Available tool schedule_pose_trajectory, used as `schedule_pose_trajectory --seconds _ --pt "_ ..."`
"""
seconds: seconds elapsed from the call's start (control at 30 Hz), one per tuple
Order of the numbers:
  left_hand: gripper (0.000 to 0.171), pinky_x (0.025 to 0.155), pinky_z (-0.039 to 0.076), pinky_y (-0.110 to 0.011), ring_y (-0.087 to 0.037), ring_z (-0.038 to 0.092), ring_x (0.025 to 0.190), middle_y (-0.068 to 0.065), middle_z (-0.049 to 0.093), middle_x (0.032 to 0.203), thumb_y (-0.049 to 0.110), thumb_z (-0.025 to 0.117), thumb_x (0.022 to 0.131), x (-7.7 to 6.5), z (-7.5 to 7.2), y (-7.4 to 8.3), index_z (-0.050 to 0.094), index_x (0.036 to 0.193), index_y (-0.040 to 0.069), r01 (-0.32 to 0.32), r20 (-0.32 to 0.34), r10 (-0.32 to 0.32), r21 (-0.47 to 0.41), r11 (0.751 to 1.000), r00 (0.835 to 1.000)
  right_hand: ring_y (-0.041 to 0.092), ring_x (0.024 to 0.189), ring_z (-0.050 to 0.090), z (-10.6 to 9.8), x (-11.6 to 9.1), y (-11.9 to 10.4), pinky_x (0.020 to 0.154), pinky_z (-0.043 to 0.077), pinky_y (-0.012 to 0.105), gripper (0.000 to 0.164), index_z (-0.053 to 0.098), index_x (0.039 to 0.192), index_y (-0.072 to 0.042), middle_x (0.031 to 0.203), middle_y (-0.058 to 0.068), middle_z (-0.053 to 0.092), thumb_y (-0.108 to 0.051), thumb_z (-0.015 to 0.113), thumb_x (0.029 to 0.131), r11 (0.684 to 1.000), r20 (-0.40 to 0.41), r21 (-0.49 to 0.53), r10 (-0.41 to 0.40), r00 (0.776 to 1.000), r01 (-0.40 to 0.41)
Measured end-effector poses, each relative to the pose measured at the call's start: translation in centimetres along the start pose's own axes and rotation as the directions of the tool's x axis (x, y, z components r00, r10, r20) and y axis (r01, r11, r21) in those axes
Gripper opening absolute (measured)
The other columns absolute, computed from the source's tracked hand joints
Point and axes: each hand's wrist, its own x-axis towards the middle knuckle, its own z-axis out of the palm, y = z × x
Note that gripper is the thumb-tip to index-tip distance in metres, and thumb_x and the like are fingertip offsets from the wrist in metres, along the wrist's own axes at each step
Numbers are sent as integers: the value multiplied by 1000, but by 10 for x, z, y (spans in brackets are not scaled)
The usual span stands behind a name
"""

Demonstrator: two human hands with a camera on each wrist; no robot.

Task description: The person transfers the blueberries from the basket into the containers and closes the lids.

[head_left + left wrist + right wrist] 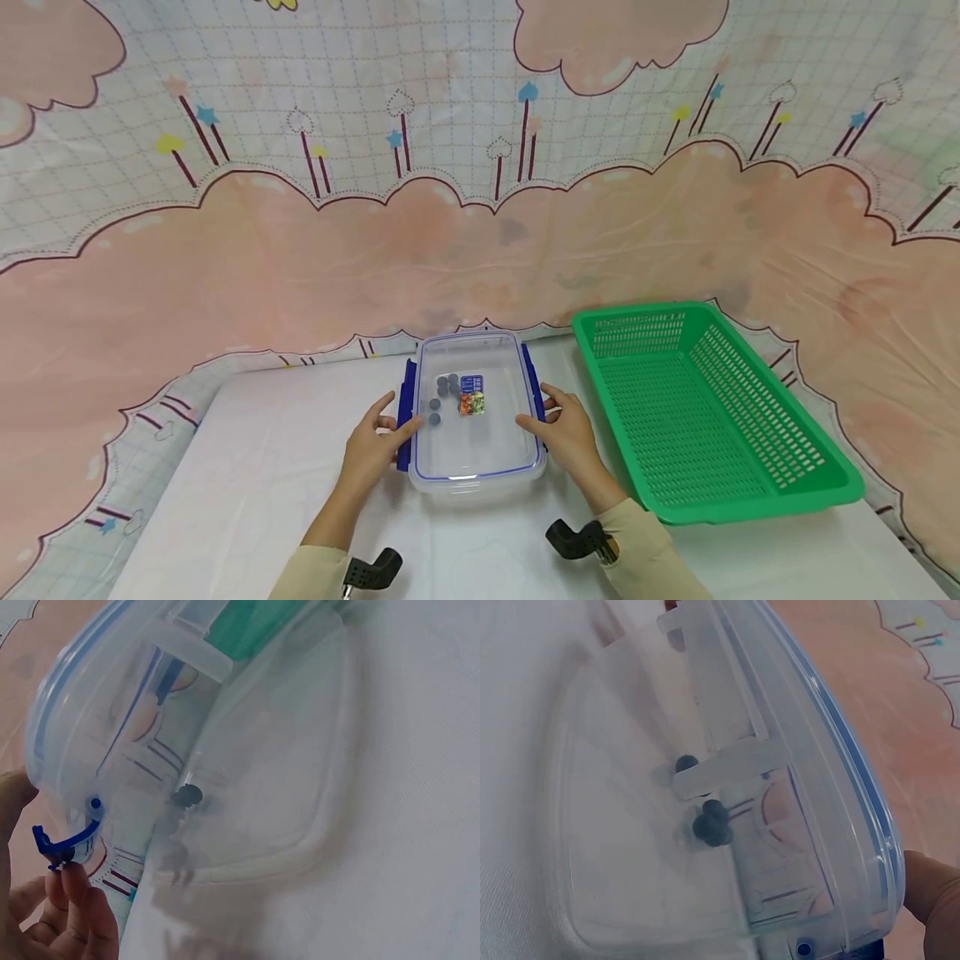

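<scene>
A clear plastic box with a blue-edged lid stands in the middle of the white table. Inside lie several small dark round pieces and a coloured label. My left hand grips the box's left side, thumb on the lid. In the left wrist view the fingers curl at the blue left latch, which stands swung out. My right hand grips the right side at the blue right latch, thumb on the lid. Only one fingertip shows in the right wrist view, beside the lid's edge.
An empty green slotted basket sits close to the right of the box. A pink and white patterned cloth hangs behind the table. The table's edges lie near on the left and front.
</scene>
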Motion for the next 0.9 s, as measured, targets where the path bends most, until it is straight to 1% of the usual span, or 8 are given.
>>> schedule_pose_trajectory --seconds 0.17,0.23,0.4,0.53,0.6,0.8,0.9 --pt "80 57 51 -22 -9 55 70 -6 51 97 29 80 82 -1 1 6 40 150 14 -51 0 51 6 999 999 18 81 51 1 1 -1 62 44 24 64 56 135 1 100 11 53 -16 81 79 1000 -7 -4 -23 1000 23" --pt "81 57 49 -22 -10 54 71 -5 51 96 28 81 81 -2 2 8 41 150 14 -67 5 67 21 997 998 18 80 51 1 1 -1 62 44 25 63 56 135 1 99 10 52 -15 81 79 1000 -8 -5 -26 1000 26" --pt "79 55 43 -23 -10 52 72 -3 49 93 25 80 81 0 4 8 42 150 14 -93 18 93 43 995 996 18 80 49 2 0 0 63 43 26 61 56 134 -1 99 8 49 -14 80 80 1000 2 13 -27 1000 27" --pt "77 53 41 -22 -9 48 69 -2 45 90 17 79 82 3 4 7 42 149 13 -110 42 109 18 994 993 18 80 48 3 1 0 64 43 27 60 55 135 -2 100 8 48 -13 79 81 999 7 31 -29 1000 29" --pt "79 53 42 -22 -8 49 68 -2 45 89 15 79 81 4 5 8 40 150 12 -109 53 109 6 994 993 18 80 48 3 1 1 64 43 27 60 55 135 -2 100 8 48 -13 79 81 999 6 34 -29 1000 29" --pt "90 54 51 -24 -8 55 66 -2 46 89 10 77 80 5 6 10 28 155 11 -94 78 96 -33 995 992 17 79 48 4 2 2 63 43 27 61 55 135 -2 100 8 48 -12 79 80 999 5 36 -34 999 34" --pt "86 54 51 -24 -8 54 65 -2 46 89 11 77 80 4 6 12 32 153 11 -87 73 89 -26 996 993 18 79 48 4 2 2 63 42 27 60 55 135 -3 100 8 48 -12 79 81 999 4 37 -34 999 34"
